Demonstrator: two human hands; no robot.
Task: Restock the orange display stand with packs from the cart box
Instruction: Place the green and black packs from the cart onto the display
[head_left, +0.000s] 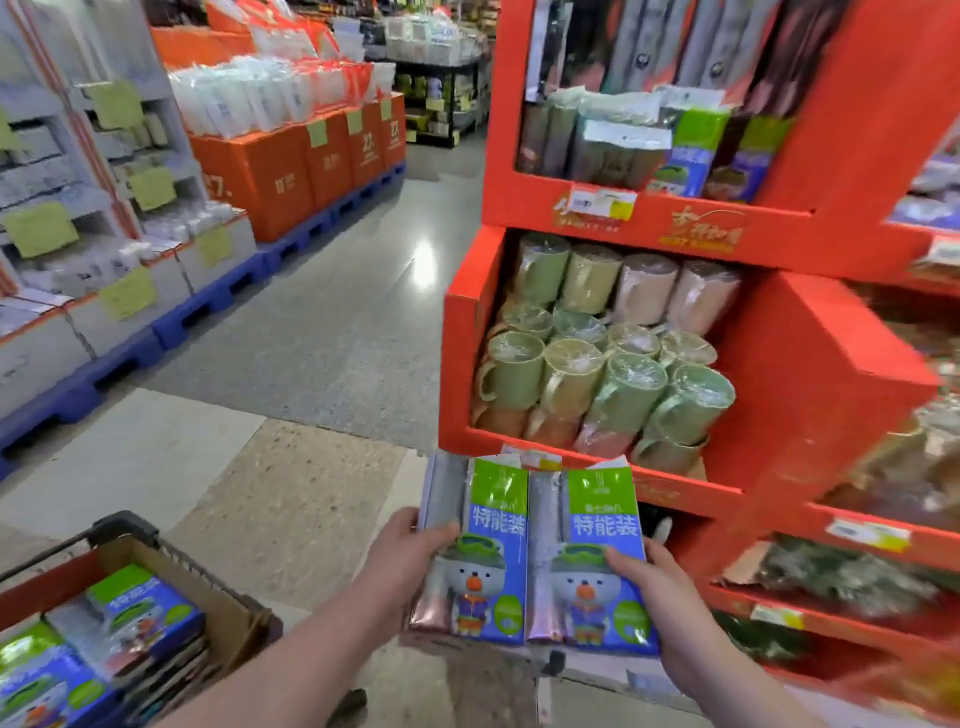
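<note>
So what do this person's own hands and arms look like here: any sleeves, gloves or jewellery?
The left hand and right hand are both bare, with no gloves. No ring, watch or bracelet shows on either. The left forearm and right forearm are uncovered down to the bottom edge of the picture, and no sleeve comes into view.

Just 1 view here, head-worn and wide-angle, looking forward and down; left hand (410, 545) and right hand (660, 587) close below; orange display stand (810, 374) near right; cart box (228, 603) low left.
</note>
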